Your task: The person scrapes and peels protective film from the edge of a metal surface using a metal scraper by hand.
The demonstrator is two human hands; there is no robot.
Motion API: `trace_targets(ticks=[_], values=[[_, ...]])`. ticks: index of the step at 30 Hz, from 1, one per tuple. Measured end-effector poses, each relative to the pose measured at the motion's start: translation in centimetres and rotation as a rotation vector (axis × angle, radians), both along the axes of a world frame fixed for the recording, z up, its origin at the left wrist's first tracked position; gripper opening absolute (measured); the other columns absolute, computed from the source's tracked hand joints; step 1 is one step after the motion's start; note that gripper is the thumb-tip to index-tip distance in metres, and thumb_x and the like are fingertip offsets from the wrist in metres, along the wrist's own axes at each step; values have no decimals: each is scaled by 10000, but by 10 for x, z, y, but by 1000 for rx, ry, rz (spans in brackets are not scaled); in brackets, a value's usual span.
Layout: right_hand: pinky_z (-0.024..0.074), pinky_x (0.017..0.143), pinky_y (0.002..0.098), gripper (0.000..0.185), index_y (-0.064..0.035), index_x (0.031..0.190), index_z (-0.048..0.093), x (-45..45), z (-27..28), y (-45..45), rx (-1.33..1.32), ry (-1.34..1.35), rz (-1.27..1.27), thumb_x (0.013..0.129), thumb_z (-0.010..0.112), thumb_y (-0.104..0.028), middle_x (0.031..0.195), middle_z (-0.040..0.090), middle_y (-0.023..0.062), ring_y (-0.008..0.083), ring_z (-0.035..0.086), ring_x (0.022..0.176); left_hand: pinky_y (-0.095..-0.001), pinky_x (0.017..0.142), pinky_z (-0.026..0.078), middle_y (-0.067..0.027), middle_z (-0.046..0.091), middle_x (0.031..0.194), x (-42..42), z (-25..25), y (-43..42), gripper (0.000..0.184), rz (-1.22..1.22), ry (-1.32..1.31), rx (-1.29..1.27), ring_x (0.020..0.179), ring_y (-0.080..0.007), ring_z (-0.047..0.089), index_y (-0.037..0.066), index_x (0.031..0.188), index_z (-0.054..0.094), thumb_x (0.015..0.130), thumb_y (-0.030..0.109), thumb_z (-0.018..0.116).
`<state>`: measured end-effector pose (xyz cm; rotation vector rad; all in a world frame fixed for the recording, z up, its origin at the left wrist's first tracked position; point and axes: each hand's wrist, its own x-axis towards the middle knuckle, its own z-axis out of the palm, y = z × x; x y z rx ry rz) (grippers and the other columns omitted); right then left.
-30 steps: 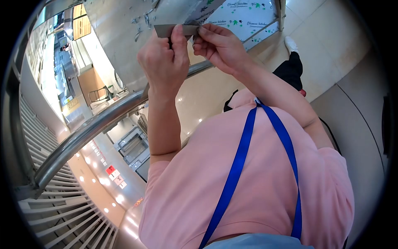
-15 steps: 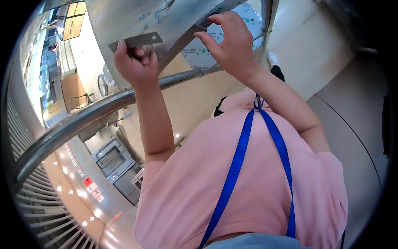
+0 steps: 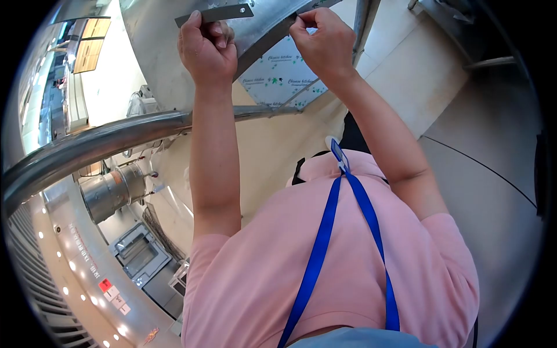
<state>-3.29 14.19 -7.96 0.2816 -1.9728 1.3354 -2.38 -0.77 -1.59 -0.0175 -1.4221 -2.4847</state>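
My left hand [image 3: 209,52] is closed around a flat grey metal blade [image 3: 223,14] with a small hole near its right end. The blade lies across my fingers, just over the face of a shiny sheet-metal panel [image 3: 154,58]. At the panel's lower right edge, my right hand [image 3: 325,43] is closed, thumb and forefinger pinched together. Something small and dark shows at the fingertips, but I cannot make out what it is. Below that edge is a pale printed film [image 3: 270,72] with green leaf marks and lettering.
A thick metal tube rail [image 3: 98,136] curves across in front of me, below the panel. A metal cylinder [image 3: 113,191] and a grey framed unit [image 3: 139,255] stand at lower left. A blue lanyard [image 3: 325,243] hangs over my pink shirt. Dark furniture [image 3: 458,35] stands at upper right.
My right thumb and forefinger, apart before, are now pinched together at the panel edge. My left hand and the blade appear higher and further right. The whole view has shifted as well.
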Motion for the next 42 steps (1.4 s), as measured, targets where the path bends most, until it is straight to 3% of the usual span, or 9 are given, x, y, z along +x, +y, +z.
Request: trace_targets(ticks=[9,12,27,33,37,39,40,42], values=[[453,596,258,179,-29,772,561,15,-13,12,-15,-17,36,667,653,-141,715,583,75,192,575,666,-222,433,272,-13,402,510,-4,-2,-6,194,-19,-42,70,410,-91,311,75,639,440,792,194,443],[451,606,265,190,-27,799,558,6,-14,9,88,74,-21,676,651,-138,717,580,75,196,572,673,-224,432,270,-16,403,510,-3,-1,-4,190,10,-39,69,406,-91,310,74,644,443,793,192,443],[457,557,248,83,-14,749,570,-3,-10,9,-32,-144,110,677,580,-54,678,585,78,158,577,602,-218,448,286,-18,404,506,-4,2,-5,198,7,-53,93,410,-93,310,70,625,447,782,190,461],[453,546,237,85,-23,742,571,-6,-20,19,-3,-72,96,671,592,-63,659,584,67,142,575,589,-222,440,280,-16,404,499,-5,-2,-7,198,-13,-37,102,401,-95,308,80,617,450,781,191,463],[451,548,232,86,-40,731,566,-6,3,39,36,-88,-61,683,612,-93,653,583,52,137,570,565,-226,432,277,-18,407,495,-4,0,-4,203,20,-43,104,397,-97,307,77,613,452,785,186,457],[445,538,235,114,-45,749,559,-14,29,47,55,-3,-6,694,629,-118,650,575,53,140,563,562,-226,431,278,-20,407,494,-3,-1,-4,202,16,-29,115,397,-99,308,74,615,454,787,180,454],[422,517,309,102,9,728,538,-16,53,44,-4,-72,49,695,585,-76,602,537,132,247,531,551,-226,432,279,-20,406,494,-4,-3,-5,200,7,-23,126,397,-100,308,72,618,455,788,177,452],[427,537,324,95,7,705,545,-30,80,42,189,39,207,683,582,-77,621,541,150,279,539,588,-226,433,280,-21,405,494,-4,-6,-6,197,9,-24,144,398,-102,309,68,623,454,789,174,450]])
